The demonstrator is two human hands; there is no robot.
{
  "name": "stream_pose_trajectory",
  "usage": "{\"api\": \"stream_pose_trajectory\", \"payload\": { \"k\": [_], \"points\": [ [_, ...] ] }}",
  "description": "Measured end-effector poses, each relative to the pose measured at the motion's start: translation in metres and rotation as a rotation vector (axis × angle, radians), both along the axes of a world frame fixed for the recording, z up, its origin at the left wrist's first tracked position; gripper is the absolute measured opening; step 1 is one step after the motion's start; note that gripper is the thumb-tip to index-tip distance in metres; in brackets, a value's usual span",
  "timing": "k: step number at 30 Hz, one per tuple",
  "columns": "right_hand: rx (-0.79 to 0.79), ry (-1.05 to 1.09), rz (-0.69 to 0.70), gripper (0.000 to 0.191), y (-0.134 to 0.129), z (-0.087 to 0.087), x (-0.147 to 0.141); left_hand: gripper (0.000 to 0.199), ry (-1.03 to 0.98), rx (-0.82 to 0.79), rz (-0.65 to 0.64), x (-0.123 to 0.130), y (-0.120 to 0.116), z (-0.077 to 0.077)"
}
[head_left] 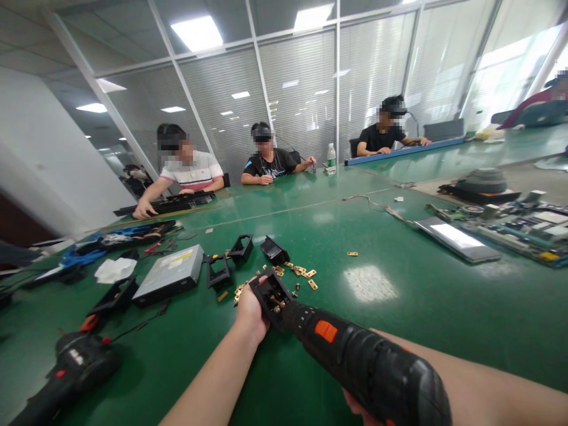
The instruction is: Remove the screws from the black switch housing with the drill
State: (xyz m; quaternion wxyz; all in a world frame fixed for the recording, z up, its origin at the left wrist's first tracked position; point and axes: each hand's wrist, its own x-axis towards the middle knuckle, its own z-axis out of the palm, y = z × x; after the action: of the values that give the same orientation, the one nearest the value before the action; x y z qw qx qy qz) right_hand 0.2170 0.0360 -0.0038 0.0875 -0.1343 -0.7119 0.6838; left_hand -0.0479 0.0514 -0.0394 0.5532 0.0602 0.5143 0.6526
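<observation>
My left hand point(251, 309) is closed around a black plastic housing point(262, 290), tilted with its open side towards me. Inside the housing, small brass-coloured parts and screws show. The black-and-orange electric screwdriver point(368, 355) is in my right hand point(354, 407), which is mostly hidden beneath the tool's body. Its nose points into the housing, hiding the bit and its exact contact. Just beyond lie several small brass plates point(312, 284) and a few loose screws. More black housings, one upright point(219, 273) and one on its side point(274, 251), stand behind them.
To the left are a metal disc drive point(171, 275), white tissue point(115, 270) and a black power tool point(75, 367). A phone-like slab point(457, 239) and circuit boards point(528, 222) lie right. Several people sit across the green table point(302, 219), near a water bottle point(331, 158).
</observation>
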Motion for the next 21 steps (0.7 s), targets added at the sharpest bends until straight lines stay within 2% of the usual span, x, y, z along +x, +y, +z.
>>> {"api": "stream_pose_trajectory", "payload": {
  "k": [3, 6, 12, 18, 21],
  "points": [
    [-0.008, 0.002, 0.017, 0.034, 0.002, 0.000, 0.007, 0.018, 0.038, -0.008, -0.029, -0.001, 0.000, 0.000],
    [-0.011, 0.012, 0.011, 0.037, 0.003, -0.001, 0.006, 0.022, 0.054, -0.014, -0.037, -0.001, 0.000, 0.000],
    [0.011, 0.003, 0.034, 0.030, 0.001, -0.003, 0.001, 0.024, 0.066, -0.014, -0.035, -0.003, 0.001, -0.001],
    [0.028, 0.005, 0.001, 0.038, -0.001, -0.008, 0.009, 0.022, 0.048, -0.011, -0.034, -0.002, 0.001, -0.001],
    [0.041, 0.013, -0.025, 0.028, 0.005, -0.016, -0.005, 0.023, 0.049, -0.014, -0.037, -0.002, 0.000, 0.000]
  ]
}}
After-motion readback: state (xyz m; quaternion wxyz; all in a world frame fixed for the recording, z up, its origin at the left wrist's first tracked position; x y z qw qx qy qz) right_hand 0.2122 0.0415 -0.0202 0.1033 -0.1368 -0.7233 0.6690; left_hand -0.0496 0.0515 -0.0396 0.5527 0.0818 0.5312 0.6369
